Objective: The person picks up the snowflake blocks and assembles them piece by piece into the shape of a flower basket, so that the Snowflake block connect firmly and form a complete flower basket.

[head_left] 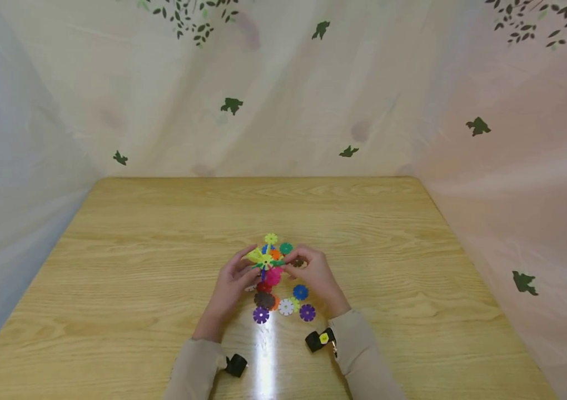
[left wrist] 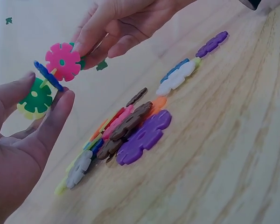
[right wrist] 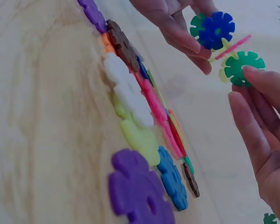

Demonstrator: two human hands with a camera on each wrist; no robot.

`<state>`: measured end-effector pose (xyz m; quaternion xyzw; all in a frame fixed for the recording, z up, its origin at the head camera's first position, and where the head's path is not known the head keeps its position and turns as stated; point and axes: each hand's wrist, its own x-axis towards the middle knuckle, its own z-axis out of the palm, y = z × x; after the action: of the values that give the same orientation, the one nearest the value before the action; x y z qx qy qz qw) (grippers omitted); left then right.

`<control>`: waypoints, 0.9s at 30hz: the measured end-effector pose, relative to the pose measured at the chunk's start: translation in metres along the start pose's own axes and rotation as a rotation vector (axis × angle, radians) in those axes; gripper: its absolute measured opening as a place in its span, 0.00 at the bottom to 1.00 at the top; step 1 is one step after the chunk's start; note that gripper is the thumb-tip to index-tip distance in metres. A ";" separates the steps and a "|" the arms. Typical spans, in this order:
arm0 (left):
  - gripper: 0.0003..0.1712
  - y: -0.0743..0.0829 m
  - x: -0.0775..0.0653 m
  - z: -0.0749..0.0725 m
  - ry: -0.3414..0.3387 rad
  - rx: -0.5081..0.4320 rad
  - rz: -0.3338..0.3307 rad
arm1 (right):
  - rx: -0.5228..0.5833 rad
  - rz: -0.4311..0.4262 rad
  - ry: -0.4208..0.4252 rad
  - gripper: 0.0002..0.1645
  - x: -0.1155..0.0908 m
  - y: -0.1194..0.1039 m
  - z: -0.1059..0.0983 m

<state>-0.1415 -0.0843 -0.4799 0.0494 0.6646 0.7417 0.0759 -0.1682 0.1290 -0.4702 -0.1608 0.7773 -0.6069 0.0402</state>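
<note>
Both hands hold up a joined cluster of notched plastic flower discs, with a yellow disc (head_left: pixel 265 262) facing up in the head view. My left hand (head_left: pixel 229 283) grips one side, thumb and fingertips at a blue disc (right wrist: pixel 217 30) and a green disc (left wrist: pixel 36 97). Across from it, my right hand (head_left: pixel 317 278) pinches another green disc (right wrist: pixel 245 68) between thumb and finger. A pink disc (left wrist: pixel 63 62) stands out from the cluster in the left wrist view. Below the hands lie loose discs, among them a purple disc (head_left: pixel 260 315) and a white disc (head_left: pixel 286 306).
The wooden table (head_left: pixel 138 278) bears the loose pile near its middle. A brown disc (head_left: pixel 264 300) overlaps others there; a blue disc (head_left: pixel 301 292) and a second purple disc (head_left: pixel 307 313) lie at its right. A leaf-printed curtain (head_left: pixel 283 83) hangs behind the table.
</note>
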 end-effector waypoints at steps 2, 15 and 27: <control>0.31 0.000 0.000 -0.001 0.009 -0.002 0.002 | -0.043 0.005 -0.034 0.10 0.000 0.000 -0.002; 0.30 0.000 0.001 -0.007 -0.022 0.029 0.005 | -0.587 0.191 -0.028 0.18 0.014 0.011 -0.025; 0.29 -0.001 0.002 -0.007 -0.052 0.025 -0.013 | -0.608 0.227 -0.108 0.17 0.018 0.008 -0.022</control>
<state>-0.1446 -0.0911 -0.4813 0.0652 0.6721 0.7311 0.0975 -0.1928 0.1462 -0.4699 -0.1098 0.9326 -0.3292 0.0989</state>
